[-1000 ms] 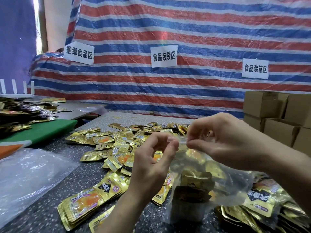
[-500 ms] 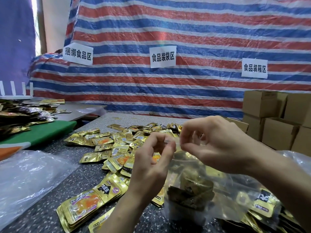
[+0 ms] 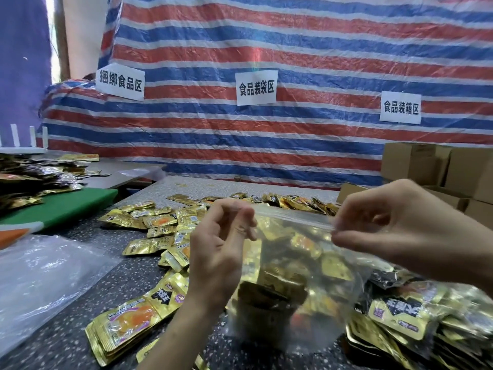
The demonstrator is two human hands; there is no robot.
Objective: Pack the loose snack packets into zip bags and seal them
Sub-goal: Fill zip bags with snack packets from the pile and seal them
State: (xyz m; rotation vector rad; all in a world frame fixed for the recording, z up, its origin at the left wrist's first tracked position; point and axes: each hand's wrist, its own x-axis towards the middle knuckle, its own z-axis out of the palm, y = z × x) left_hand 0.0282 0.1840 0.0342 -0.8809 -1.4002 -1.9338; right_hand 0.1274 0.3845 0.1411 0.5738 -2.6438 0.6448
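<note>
As its mouth is stretched sideways, the zip bag [image 3: 293, 263] is pinched by left hand [image 3: 218, 252] and right hand [image 3: 400, 231]. Neither is placed nearer.

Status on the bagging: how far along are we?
Done: one zip bag is loaded with packets. In hand: the left hand and right hand pinch opposite ends of its zip strip. Whether it is fully sealed can't be told. Left: many loose packets lie unbagged on the table.
</note>
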